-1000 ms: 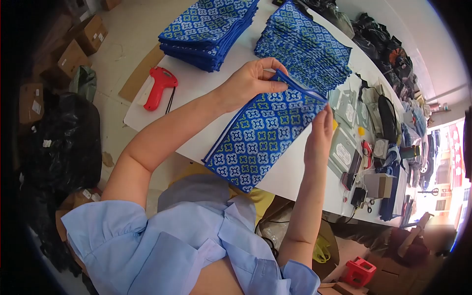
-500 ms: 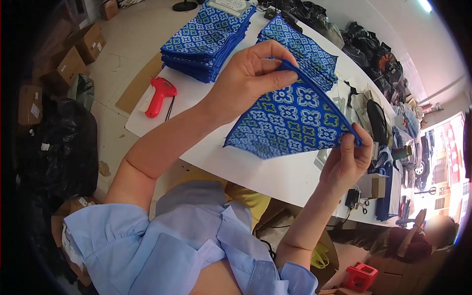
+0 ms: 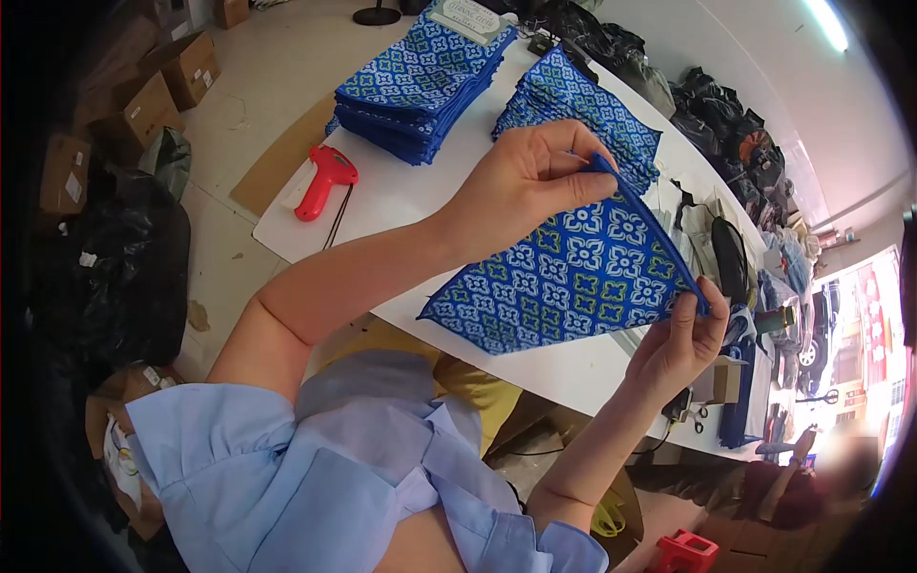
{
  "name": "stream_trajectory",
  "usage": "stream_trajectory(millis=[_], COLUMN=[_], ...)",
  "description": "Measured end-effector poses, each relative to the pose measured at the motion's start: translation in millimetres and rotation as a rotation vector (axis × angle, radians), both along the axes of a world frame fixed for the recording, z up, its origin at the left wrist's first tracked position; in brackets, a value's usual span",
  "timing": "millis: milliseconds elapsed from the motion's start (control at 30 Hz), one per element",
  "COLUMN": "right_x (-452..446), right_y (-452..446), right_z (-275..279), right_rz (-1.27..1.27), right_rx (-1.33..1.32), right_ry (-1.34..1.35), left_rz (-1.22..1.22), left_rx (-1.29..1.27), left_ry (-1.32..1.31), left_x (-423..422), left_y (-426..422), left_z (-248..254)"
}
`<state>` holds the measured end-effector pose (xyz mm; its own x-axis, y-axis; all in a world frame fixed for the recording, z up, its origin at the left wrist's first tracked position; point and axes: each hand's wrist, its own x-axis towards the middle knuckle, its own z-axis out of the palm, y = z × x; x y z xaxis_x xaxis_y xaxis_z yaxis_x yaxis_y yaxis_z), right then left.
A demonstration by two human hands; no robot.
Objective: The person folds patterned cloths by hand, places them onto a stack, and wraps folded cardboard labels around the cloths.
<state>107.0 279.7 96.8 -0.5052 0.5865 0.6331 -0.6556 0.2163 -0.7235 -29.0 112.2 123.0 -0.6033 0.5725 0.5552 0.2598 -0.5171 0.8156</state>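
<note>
My left hand (image 3: 540, 181) pinches one corner of a blue cloth napkin (image 3: 564, 277) printed with white and green flower shapes. My right hand (image 3: 680, 334) grips another corner, so the edge between them is stretched taut and the rest hangs down over the table. Beyond my hands lies a fanned pile of matching napkins (image 3: 602, 110). To its left is a taller folded stack (image 3: 411, 81), with a printed card label (image 3: 470, 19) on top. A red tagging gun (image 3: 327, 181) rests near the table's left edge.
The white table (image 3: 392, 205) curves around in front of me. Black bags (image 3: 124, 286) and cardboard boxes (image 3: 143, 115) stand on the floor at left. Scissors (image 3: 702, 415) and a small open carton (image 3: 723, 382) are at right. Another person (image 3: 788, 492) is at lower right, near a red stool (image 3: 686, 552).
Both hands have moved slightly right and down in view with the napkin, whose lower edge now hangs further down and spreads flatter. The whole view has shifted a little.
</note>
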Motion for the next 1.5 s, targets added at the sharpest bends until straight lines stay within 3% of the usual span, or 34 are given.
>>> stream_trajectory(millis=[133,200,267,300,367,433,500,567,667,733,800,933,1000,1100,1233,1500], right_x=[3,3,4,7,4,-3,-7,-4,9,20,32,47,53,51,59,53], right_y=[-3,-12,-24,-34,-47,-53,-36,-24,-14,-3,13,34,44,36,37,18], right_z=[2,16,38,50,66,70,64,63,64,63,58,32,11,-23,-74,-114], right_rz=[0.053,-0.216,-0.565,-0.587,-0.516,-0.334,-0.253,-0.262,-0.293,-0.294,-0.295,-0.293,-0.249,-0.242,-0.119,-0.244], right_rx=[0.013,0.189,0.814,0.97,1.18,0.9,0.859,0.695,0.487,0.406,0.323,0.07,-0.049,-0.173,-0.248,-0.309], right_ry=[-0.016,-0.192,-0.275,-0.337,-0.435,-0.686,-0.679,-0.653,-0.55,-0.495,-0.438,-0.399,-0.434,-0.407,-0.45,-0.392], left_rz=[-0.069,-0.118,-0.13,-0.122,0.005,-0.002,0.001,-0.416,-0.288,-0.271,-0.297,-0.268,-0.28,-0.186,-0.065,0.274], left_rx=[0.018,0.046,0.131,0.12,0.035,-0.008,-0.038,-0.091,-0.568,-0.669,-0.785,-0.66,-0.356,-0.213,-0.176,-0.289], left_ry=[-0.077,-0.123,0.019,-0.009,0.27,0.249,0.24,-0.032,0.354,0.364,0.206,-0.009,-0.216,-0.411,-0.535,-0.266], left_x=[3,5,6,7,12,15,12,7,-4,-16,-27,-35,-35,-27,-17,-8], left_y=[1,5,14,18,26,29,29,25,5,-7,-25,-52,-58,-63,-66,-60], left_z=[-2,-4,-6,-7,-8,-3,-6,-11,-35,-60,-68,-93,-105,-111,-118,-128])
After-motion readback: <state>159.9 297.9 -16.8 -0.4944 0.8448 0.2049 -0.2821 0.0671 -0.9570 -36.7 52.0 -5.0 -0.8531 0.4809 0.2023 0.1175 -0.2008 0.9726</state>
